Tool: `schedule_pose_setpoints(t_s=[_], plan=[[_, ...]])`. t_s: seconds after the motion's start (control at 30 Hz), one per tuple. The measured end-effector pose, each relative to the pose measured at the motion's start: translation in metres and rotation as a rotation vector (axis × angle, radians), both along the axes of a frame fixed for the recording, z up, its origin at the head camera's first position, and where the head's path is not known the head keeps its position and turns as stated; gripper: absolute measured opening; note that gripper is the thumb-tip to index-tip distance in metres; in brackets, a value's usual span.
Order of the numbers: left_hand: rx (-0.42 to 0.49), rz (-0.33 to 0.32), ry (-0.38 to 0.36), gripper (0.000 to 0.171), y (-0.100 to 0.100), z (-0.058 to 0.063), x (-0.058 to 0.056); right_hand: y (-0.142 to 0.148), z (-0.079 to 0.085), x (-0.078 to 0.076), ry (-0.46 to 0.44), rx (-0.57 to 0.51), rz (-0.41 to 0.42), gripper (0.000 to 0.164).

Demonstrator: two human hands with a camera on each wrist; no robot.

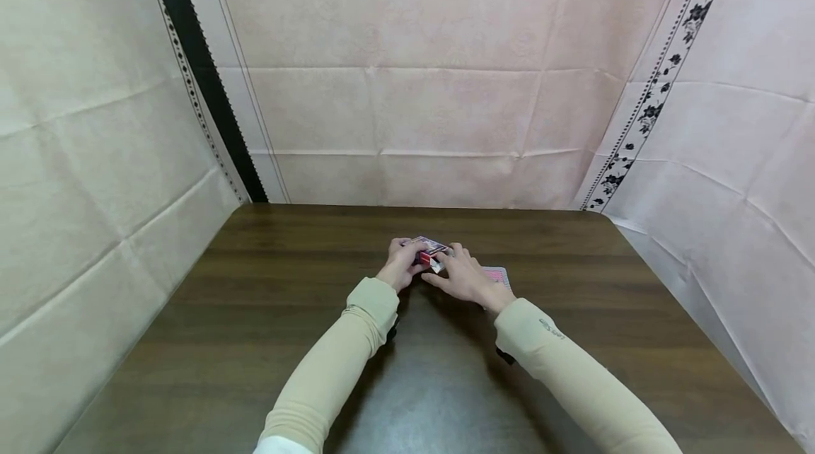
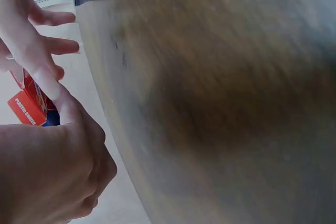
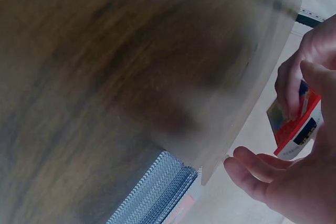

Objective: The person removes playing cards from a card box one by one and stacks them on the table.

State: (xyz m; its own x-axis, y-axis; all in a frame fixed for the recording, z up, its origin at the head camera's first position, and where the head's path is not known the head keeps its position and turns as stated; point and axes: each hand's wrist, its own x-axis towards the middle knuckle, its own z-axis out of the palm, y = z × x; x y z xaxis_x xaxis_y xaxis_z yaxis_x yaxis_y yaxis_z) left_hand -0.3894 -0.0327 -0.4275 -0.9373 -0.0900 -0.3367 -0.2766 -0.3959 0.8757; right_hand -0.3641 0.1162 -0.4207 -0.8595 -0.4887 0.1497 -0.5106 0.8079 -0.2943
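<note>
A small red and dark card box [image 1: 433,249] is held up above the table's far half. My left hand [image 1: 400,264] grips it from the left. The red end flap [image 2: 27,108], lettered "PLASTIC COATED", sticks out from the box in the left wrist view. My right hand [image 1: 467,276] is at the box's right end, its fingers spread and its index finger at the flap. A stack of playing cards [image 3: 155,190] with a pink-red back lies on the table under and right of my right hand. The box's inside is hidden.
A brown wood-grain table [image 1: 286,327] extends under both arms, its far edge just past my hands. Pale cloth sheets [image 1: 446,107] hang behind it and on both sides, with a black strip [image 1: 204,72] at the left corner.
</note>
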Motion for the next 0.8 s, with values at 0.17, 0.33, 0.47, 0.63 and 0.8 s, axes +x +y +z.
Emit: schedule_pose_setpoints(t_s=[0.17, 0.33, 0.47, 0.63, 0.8], plan=[[0.019, 0.040, -0.011, 0.050, -0.003, 0.000, -0.003, 0.002, 0.000, 0.000, 0.003, -0.051, 0.007, 0.050], [0.040, 0.083, 0.020, 0.053, -0.005, -0.015, -0.017, 0.003, 0.001, 0.002, 0.047, -0.104, -0.003, 0.045], [0.046, 0.109, 0.025, 0.050, -0.005, -0.019, -0.019, 0.006, 0.003, 0.006, 0.088, -0.115, -0.005, 0.033], [0.033, 0.124, 0.001, 0.037, -0.006, -0.008, -0.006, 0.016, 0.008, 0.015, 0.062, -0.131, 0.008, 0.022], [0.071, 0.097, -0.012, 0.034, -0.007, -0.002, 0.000, 0.033, 0.013, 0.020, 0.056, -0.169, 0.010, 0.017]])
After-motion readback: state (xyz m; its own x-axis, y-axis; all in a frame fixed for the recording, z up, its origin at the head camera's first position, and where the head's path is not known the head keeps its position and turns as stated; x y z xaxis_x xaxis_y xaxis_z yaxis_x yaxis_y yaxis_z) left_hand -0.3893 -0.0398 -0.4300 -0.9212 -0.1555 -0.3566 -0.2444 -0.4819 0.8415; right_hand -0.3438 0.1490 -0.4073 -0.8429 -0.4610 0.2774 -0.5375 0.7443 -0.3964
